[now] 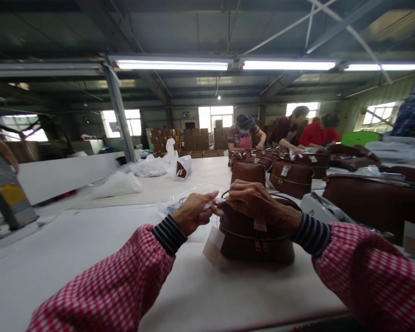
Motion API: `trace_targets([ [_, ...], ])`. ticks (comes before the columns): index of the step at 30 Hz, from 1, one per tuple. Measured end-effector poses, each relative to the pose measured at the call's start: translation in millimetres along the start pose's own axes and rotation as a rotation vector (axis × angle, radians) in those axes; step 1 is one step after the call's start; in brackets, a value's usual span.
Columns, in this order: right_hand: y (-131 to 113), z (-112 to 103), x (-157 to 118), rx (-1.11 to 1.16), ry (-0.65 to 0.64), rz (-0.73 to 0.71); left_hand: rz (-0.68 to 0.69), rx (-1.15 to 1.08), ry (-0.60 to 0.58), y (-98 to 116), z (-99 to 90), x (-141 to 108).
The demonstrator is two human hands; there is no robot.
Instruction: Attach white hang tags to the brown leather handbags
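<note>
My left hand (195, 211) is closed in a pinch on a small white strip (220, 201), which could be paper or thin plastic. On the strip's other end the fingers of my right hand (252, 203) are pinched together. Just below and behind that hand stands a dark brown handbag (259, 249), upright, with a zip and two pulls across its front. A pale tag (213, 245) hangs at the bag's left side, blurred. Behind my left hand lies clear plastic wrapping (173, 203). My right hand hides part of the bag's top.
More brown bags (290, 177) crowd the table's far right. A white boxy device (320, 210) sits right of the nearest bag. White plastic bags (152, 165) and a wrapped item (183, 167) lie at the back left. Several people work across the white table (90, 258).
</note>
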State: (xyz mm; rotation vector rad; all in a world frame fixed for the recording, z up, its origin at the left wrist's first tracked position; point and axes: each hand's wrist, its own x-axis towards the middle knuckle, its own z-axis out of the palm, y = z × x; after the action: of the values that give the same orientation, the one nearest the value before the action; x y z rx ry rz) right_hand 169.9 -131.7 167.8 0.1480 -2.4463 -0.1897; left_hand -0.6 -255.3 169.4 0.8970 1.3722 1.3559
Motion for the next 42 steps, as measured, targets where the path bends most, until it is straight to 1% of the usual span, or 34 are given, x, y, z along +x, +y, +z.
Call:
trace_targets([
  [2, -0.8, -0.1, 0.0, -0.009, -0.005, -0.006, -0.047, 0.009, -0.037, -0.2, -1.2, 4.3],
  [6, -0.2, 2.4, -0.7, -0.044, -0.008, -0.017, -0.092, 0.014, -0.14, 1.9, 1.4, 6.5],
  [8, 0.5, 4.1, -1.2, -0.056, 0.003, -0.018, -0.106, 0.008, -0.162, 3.2, 3.5, 6.0],
  [14, -0.6, 3.7, -1.2, -0.038, 0.023, -0.005, -0.105, -0.035, -0.165, 3.2, 5.0, 7.6],
  [17, -2.0, 1.8, -0.8, -0.049, -0.011, 0.012, -0.113, -0.031, -0.165, 2.8, 5.7, 8.5],
  [21, -2.5, 1.5, -1.2, -0.08, -0.027, 0.039, -0.076, -0.017, -0.147, 1.4, 7.6, 8.1],
  [26, -1.3, 1.9, -1.6, -0.098, -0.038, 0.053, -0.086, -0.02, -0.168, -2.0, 6.1, 11.2],
  [28, -1.1, 0.9, -1.1, -0.101, -0.041, 0.056, -0.073, -0.013, -0.154, -2.5, 7.2, 11.4],
  [30, -1.5, -0.4, -0.8, -0.104, -0.055, 0.065, -0.039, 0.014, -0.111, -2.6, 10.4, 9.6],
  [33, -5.4, -2.4, -2.7, -0.123, -0.091, 0.087, 0.042, 0.068, -0.033, -3.5, 17.3, 5.2],
  [36, -15.9, -7.3, -10.5, -0.184, -0.105, 0.099, 0.126, 0.107, 0.029, -7.1, 21.9, 2.8],
  [39, -27.7, -23.5, -29.6, -0.271, -0.106, 0.12, 0.177, 0.155, 0.08, -12.8, 22.5, 4.5],
  [41, -28.7, -43.5, -52.3, -0.297, -0.074, 0.181, 0.215, 0.186, 0.113, -17.0, 22.3, 6.2],
  [42, -25.6, -56.1, -66.9, -0.303, -0.039, 0.241, 0.242, 0.194, 0.126, -18.9, 22.5, 6.8],
])
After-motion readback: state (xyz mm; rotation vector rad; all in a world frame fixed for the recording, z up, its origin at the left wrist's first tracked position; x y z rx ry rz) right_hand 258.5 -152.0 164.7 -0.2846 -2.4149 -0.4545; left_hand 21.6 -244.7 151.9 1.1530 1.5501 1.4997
